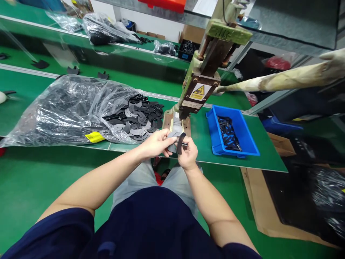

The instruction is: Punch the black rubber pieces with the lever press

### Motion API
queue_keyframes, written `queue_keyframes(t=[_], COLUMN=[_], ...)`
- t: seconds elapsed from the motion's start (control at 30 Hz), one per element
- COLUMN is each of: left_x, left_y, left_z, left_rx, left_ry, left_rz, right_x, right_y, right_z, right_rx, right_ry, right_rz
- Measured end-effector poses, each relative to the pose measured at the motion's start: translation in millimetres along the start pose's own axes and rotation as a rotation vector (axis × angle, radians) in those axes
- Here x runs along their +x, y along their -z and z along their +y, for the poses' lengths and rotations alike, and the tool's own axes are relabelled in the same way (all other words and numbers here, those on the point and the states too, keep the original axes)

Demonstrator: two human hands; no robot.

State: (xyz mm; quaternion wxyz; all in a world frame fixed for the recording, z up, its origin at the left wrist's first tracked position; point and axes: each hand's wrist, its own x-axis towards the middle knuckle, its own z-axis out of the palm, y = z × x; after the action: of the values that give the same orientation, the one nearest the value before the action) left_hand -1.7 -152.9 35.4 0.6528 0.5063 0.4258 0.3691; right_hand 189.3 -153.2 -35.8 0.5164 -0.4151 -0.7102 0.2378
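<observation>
My left hand (159,144) pinches a flat grey plastic piece (172,146) just in front of the press base. Close beside it, my right hand (188,154) is closed on a dark curved plastic part (180,144). A thin dark rod-like end sticks out by the right fingers. The two pieces meet or overlap between my hands; whether they are joined I cannot tell. Behind them stands a green hand press (199,72) with a yellow warning label (198,91). Its metal base (176,124) lies just past my fingertips.
Left of the press, a clear plastic bag (67,108) spills curved black and grey parts (141,120) onto the green bench. A blue bin (246,138) with small black parts stands to the right. The press's long wrapped lever (280,77) reaches out right. A conveyor (151,82) runs behind.
</observation>
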Motion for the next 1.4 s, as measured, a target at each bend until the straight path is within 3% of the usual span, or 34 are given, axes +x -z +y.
queue_keyframes(t=[0.27,0.33,0.43,0.5,0.57,0.83,1.07,1.23,1.3,1.37,1.4], left_x=[4,1,-6,-9,-8,1,-3,13,16,15,13], left_y=[16.4,16.2,12.3,9.7,8.8,11.6,0.1,3.6,3.3,2.0,1.8], left_z=[-5,-7,-8,-8,-8,-23,-16,-21,-25,-28,-29], left_rx=[0.215,0.274,0.493,0.671,0.754,0.594,0.74,0.493,0.373,0.215,0.131], left_ry=[0.01,-0.091,-0.392,-0.542,-0.583,-0.439,-0.547,-0.388,-0.332,-0.216,-0.128], left_rz=[0.052,0.169,0.384,0.383,0.317,0.29,0.334,0.218,0.244,0.247,0.19], right_x=[16,16,13,12,11,6,8,6,4,3,3], right_y=[27,32,33,32,31,34,31,32,32,32,33], right_z=[-13,-14,-12,-11,-11,-9,-8,-9,-7,-5,-3], right_rx=[-0.174,-0.212,-0.258,-0.278,-0.284,-0.258,-0.254,-0.22,-0.202,-0.189,-0.185], right_ry=[0.214,0.251,0.276,0.29,0.31,0.383,0.359,0.323,0.297,0.271,0.259], right_rz=[-0.189,-0.211,-0.214,-0.214,-0.217,-0.213,-0.221,-0.169,-0.153,-0.15,-0.152])
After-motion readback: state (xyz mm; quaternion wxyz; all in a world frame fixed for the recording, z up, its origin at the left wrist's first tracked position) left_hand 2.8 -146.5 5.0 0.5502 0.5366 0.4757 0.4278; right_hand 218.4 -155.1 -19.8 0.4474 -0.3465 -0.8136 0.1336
